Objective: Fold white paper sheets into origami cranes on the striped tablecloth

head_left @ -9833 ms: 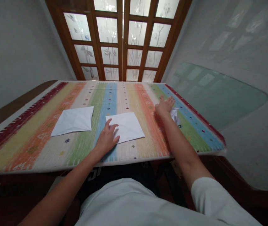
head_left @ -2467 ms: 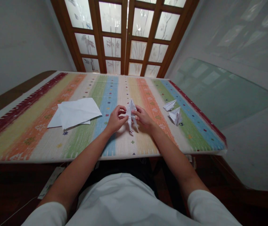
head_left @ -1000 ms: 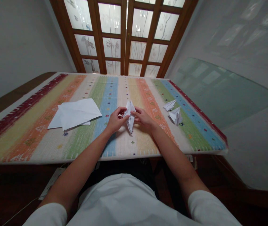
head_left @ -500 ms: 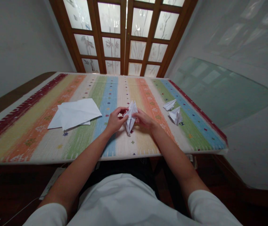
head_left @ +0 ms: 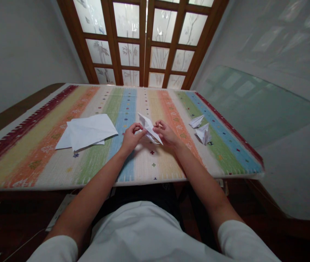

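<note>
Between my hands, above the middle of the table, is a piece of folded white paper (head_left: 148,125) with pointed ends, slanting from upper left to lower right. My left hand (head_left: 132,137) pinches its left side between thumb and fingers. On the other side, my right hand (head_left: 166,133) grips the paper's right edge, thumb toward the fold. Fingertips partly cover the underside, so its lower folds are hard to make out.
Flat sheets of white paper (head_left: 92,131) lie overlapping to the left. Two folded paper pieces, a slim one (head_left: 196,121) and a wider one (head_left: 203,134), rest at the right. A striped cloth (head_left: 111,160) covers the table; a wooden glazed door (head_left: 144,43) stands behind.
The folded paper has turned from nearly upright to a diagonal slant, its top tip now pointing up and left. Both hands stay on it, with fingers slightly shifted.
</note>
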A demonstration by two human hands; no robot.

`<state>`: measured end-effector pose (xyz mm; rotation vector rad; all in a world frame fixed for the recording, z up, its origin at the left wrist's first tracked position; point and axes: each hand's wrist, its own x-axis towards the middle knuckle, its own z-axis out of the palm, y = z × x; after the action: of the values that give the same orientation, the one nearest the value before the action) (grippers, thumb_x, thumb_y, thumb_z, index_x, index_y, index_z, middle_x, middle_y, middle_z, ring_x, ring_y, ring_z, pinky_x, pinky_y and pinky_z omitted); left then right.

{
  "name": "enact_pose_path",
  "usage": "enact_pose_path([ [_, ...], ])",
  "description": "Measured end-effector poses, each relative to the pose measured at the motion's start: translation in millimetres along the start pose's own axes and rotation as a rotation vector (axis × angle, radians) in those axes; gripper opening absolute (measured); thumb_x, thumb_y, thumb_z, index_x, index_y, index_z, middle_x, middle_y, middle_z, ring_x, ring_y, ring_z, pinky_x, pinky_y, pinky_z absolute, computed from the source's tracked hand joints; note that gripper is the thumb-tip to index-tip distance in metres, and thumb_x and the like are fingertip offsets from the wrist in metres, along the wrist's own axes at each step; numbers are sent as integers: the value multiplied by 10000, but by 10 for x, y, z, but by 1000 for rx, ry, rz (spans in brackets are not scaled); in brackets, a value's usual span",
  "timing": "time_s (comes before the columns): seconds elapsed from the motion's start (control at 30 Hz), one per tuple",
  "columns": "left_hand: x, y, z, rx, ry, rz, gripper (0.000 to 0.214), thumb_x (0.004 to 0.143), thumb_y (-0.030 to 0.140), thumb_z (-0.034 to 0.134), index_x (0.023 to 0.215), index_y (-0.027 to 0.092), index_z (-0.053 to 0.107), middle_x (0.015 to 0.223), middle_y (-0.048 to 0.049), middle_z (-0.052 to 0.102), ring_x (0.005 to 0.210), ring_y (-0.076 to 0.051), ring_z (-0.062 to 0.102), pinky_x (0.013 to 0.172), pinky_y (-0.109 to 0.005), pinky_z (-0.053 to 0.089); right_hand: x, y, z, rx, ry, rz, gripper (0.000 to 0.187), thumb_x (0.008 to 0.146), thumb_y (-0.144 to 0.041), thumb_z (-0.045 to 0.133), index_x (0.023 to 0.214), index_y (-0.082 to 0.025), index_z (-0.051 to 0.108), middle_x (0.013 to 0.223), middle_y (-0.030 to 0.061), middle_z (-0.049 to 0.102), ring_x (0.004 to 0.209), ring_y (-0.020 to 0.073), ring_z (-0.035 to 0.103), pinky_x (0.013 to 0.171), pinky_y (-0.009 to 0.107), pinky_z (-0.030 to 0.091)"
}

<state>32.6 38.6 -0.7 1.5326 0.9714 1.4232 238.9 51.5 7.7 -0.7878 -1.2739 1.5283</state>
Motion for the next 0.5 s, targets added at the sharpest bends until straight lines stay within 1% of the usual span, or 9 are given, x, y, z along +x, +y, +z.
enact_pose_path([
  [0.07, -15, 2, 9, 12, -37, -16, 286, 815, 395, 845, 819, 221, 617, 865, 1, 686, 850, -185, 674, 839, -318, 570, 7, 24, 11, -49, 3, 2, 589, 705, -618, 970, 930, -274, 549, 934, -19, 713, 753, 157, 680, 665, 273, 584],
  [0.13, -21, -5, 5, 37, -9, -23, 281, 819, 393, 845, 799, 220, 624, 827, 3, 673, 826, -184, 653, 807, -310, 567, -9, 32, 45, -112, -17, 13, 562, 766, -708, 897, 954, -269, 603, 1002, 16, 721, 797, 177, 686, 689, 294, 589],
  [0.2, -13, -22, -15, 66, 84, -33, 257, 823, 389, 842, 810, 217, 652, 833, -5, 682, 833, -188, 647, 782, -303, 571, -41, 21, 90, -197, -37, -28, 552, 795, -738, 862, 1001, -275, 643, 1231, 69, 722, 952, 216, 713, 777, 327, 609],
  [0.27, 5, -45, -43, 78, 187, -59, 250, 824, 401, 841, 840, 212, 679, 857, -13, 690, 835, -188, 639, 738, -289, 574, -70, 1, 124, -329, -21, -146, 545, 757, -681, 920, 1037, -285, 672, 1474, 98, 629, 1146, 258, 690, 886, 363, 611],
  [0.3, 14, -57, -57, 72, 230, -76, 255, 828, 414, 836, 859, 208, 689, 872, -17, 691, 831, -186, 635, 715, -282, 574, -78, -10, 131, -410, 2, -217, 541, 729, -631, 959, 1046, -288, 686, 1525, 102, 588, 1207, 272, 664, 929, 383, 603],
  [0.33, 22, -67, -68, 60, 260, -92, 263, 835, 428, 829, 878, 204, 698, 888, -22, 692, 826, -183, 634, 698, -276, 575, -81, -19, 131, -489, 24, -280, 527, 709, -582, 985, 1042, -288, 700, 1514, 106, 583, 1230, 281, 643, 957, 401, 594],
  [0.4, 32, -85, -81, 43, 292, -104, 276, 852, 446, 816, 911, 197, 713, 912, -32, 692, 828, -181, 640, 688, -274, 585, -71, -28, 112, -621, 44, -347, 442, 727, -526, 983, 992, -280, 730, 1342, 105, 648, 1162, 281, 636, 950, 421, 583],
  [0.47, 35, -100, -83, 47, 308, -85, 274, 863, 442, 817, 929, 194, 722, 925, -40, 695, 844, -185, 650, 704, -277, 597, -50, -28, 80, -685, 34, -344, 346, 786, -527, 937, 912, -268, 744, 1122, 87, 685, 1012, 263, 638, 876, 410, 578],
  [0.5, 35, -106, -82, 57, 317, -67, 267, 867, 435, 822, 935, 195, 725, 932, -44, 698, 857, -188, 655, 718, -279, 602, -41, -28, 64, -692, 34, -334, 333, 804, -538, 919, 879, -264, 746, 1048, 78, 687, 945, 253, 632, 829, 397, 572],
])
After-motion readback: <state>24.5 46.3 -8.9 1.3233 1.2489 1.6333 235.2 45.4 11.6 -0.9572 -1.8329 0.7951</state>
